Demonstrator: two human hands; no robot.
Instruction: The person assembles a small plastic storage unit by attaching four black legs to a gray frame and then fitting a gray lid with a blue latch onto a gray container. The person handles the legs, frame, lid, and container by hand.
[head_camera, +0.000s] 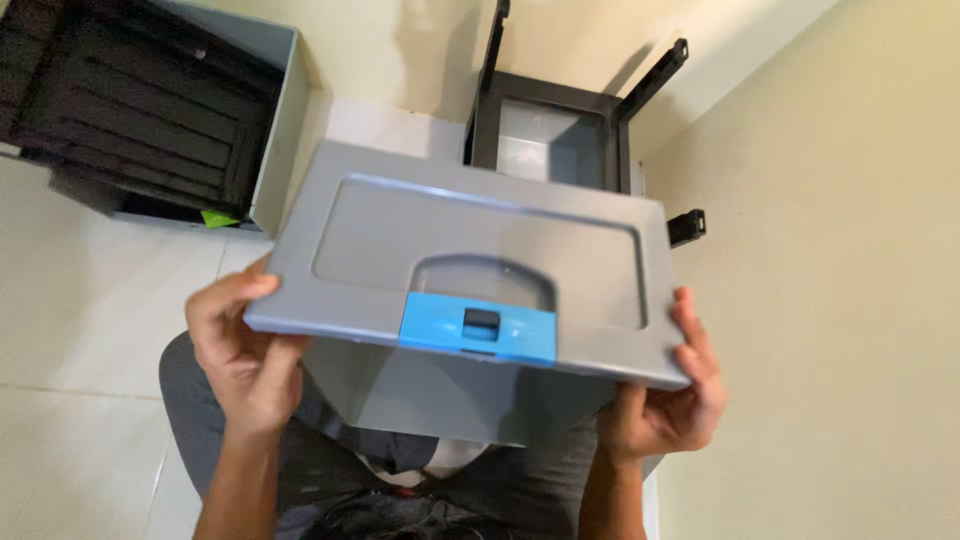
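Hands, left (240, 355) and right (668, 400), each grip clamped on grey tray (480, 250) with blue latch (480, 327)

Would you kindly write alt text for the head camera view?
Two bare hands, left hand and right hand, hold a grey plastic tray with a blue latch by its two ends. A black frame stands behind on the pale floor.

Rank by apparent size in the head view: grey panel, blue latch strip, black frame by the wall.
1. grey panel, though it is nearest the camera
2. black frame
3. blue latch strip
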